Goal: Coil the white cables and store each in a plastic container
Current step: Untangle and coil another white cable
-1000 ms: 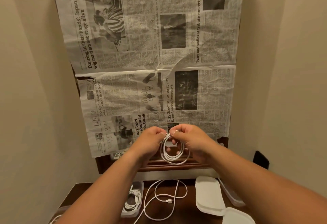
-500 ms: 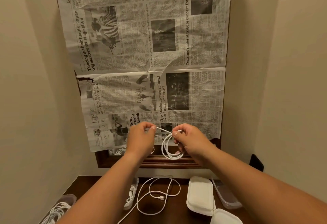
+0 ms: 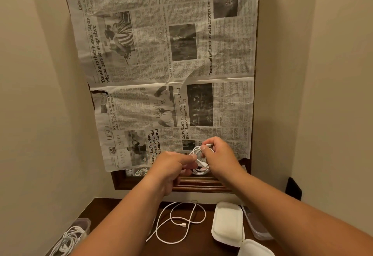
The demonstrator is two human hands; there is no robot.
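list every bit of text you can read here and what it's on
All on the newspaper hung on the wall:
"'Dancing in their hands': Japan wig masters set stage alive"
"Tears and smiles at tribute concert for Swiss fire", cut off at the top edge
"Ziggy Stardust lives on at David Bowie London immersive"
"LEISURE"
"Looi's 'Velvet" and "wins silver medal", rest of that headline unclear
Body columns and captions: too small to read

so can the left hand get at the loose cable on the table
Probably not yet: the left hand pinches the coiled cable with the right hand. The loose cable lies uncovered on the table below, so once freed, likely yes.
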